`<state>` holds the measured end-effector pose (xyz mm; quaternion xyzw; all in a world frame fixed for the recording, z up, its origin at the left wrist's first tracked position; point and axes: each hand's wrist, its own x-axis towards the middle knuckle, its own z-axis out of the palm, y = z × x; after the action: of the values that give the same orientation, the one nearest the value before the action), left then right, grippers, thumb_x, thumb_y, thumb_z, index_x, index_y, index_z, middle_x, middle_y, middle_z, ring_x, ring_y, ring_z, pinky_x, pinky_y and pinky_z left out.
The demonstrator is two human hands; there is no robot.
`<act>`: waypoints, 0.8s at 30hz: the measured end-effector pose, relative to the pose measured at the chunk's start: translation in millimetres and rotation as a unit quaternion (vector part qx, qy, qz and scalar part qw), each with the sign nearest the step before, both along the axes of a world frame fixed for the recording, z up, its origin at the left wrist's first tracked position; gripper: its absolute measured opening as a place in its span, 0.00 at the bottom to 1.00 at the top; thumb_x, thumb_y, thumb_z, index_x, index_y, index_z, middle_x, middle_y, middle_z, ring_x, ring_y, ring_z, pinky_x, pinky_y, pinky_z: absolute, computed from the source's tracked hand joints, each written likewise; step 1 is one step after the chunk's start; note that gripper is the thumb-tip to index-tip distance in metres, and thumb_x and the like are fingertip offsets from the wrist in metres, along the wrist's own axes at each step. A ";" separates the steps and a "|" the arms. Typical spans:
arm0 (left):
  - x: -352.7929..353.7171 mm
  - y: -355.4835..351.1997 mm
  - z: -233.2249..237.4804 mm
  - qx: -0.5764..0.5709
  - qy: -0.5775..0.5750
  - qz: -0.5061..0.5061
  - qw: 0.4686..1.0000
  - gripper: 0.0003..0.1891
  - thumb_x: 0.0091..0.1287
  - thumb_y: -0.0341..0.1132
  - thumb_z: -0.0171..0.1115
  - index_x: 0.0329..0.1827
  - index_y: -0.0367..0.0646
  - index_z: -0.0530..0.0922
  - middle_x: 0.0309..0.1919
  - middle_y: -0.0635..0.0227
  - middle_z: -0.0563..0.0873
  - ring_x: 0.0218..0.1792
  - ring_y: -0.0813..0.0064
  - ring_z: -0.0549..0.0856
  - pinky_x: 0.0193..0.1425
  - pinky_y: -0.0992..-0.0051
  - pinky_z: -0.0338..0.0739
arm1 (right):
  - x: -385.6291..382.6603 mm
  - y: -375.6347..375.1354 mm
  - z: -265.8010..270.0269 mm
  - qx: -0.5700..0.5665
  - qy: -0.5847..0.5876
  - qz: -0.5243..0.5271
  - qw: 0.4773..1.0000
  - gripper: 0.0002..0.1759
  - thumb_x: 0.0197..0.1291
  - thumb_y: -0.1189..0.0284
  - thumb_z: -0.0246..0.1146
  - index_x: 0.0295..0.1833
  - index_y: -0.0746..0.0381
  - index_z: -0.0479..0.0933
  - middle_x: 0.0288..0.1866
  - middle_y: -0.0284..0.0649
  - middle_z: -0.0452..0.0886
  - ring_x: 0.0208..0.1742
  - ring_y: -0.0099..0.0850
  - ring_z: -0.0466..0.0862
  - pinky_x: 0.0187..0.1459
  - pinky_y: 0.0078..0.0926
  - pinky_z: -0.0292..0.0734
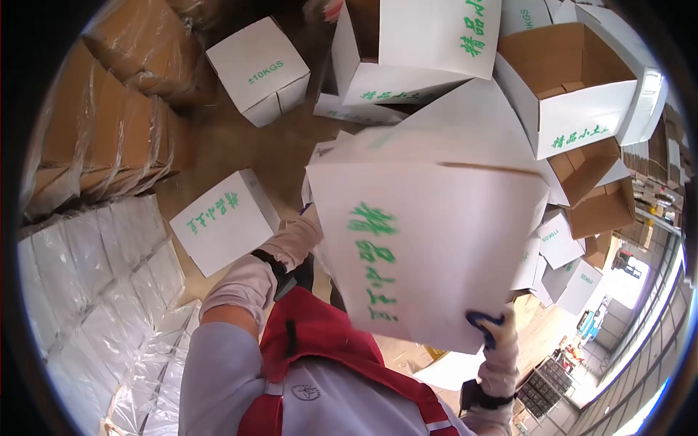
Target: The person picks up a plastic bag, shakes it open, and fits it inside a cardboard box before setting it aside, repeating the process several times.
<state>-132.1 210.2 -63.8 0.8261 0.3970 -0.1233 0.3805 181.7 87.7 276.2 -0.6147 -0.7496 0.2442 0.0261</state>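
A large white box (429, 254) with green characters is held up before my chest, its upper part blurred. At its lower right corner, my right hand (494, 328), in a pale glove with dark blue on the fingers, is closed on the edge. My left hand (310, 211) is at the box's left edge, mostly hidden behind it; only a little of the glove shows, and the fingers are out of sight.
Open white boxes (582, 109) are heaped at the upper right. Two closed boxes stand on the floor, one at the upper left (258, 69) and one beside my left forearm (222, 221). Plastic-wrapped brown stacks (102, 116) and white stacks (94, 276) line the left.
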 end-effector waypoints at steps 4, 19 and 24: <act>-1.9 8.7 -2.0 -0.006 -0.064 -0.017 0.998 0.16 0.52 0.41 0.60 0.43 0.44 0.80 0.45 0.61 0.79 0.41 0.59 0.80 0.44 0.64 0.74 | -45.7 36.4 -22.2 -0.212 0.041 -0.264 0.940 0.14 0.38 0.76 0.68 0.35 0.68 0.77 0.34 0.44 0.79 0.37 0.25 0.79 0.37 0.22 0.74; -8.8 -5.9 -8.4 0.079 -0.233 -0.050 0.968 0.18 0.49 0.43 0.65 0.42 0.45 0.81 0.49 0.63 0.77 0.44 0.58 0.79 0.48 0.67 0.74 | -82.4 60.6 -38.2 -0.140 0.175 -0.336 0.915 0.14 0.40 0.74 0.67 0.36 0.68 0.78 0.26 0.40 0.81 0.27 0.23 0.79 0.30 0.21 0.74; -17.5 19.1 42.4 -0.198 -0.039 -0.022 0.979 0.24 0.48 0.47 0.64 0.44 0.40 0.79 0.50 0.56 0.76 0.48 0.59 0.77 0.52 0.69 0.71 | -108.5 18.4 -92.4 -0.115 0.128 -0.365 0.915 0.12 0.47 0.74 0.65 0.39 0.65 0.77 0.21 0.34 0.77 0.17 0.19 0.73 0.18 0.18 0.68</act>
<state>-149.7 229.3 -21.4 0.7467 0.3316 -0.1757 0.5492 73.2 106.1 183.7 -0.8080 -0.4299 0.3783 0.1385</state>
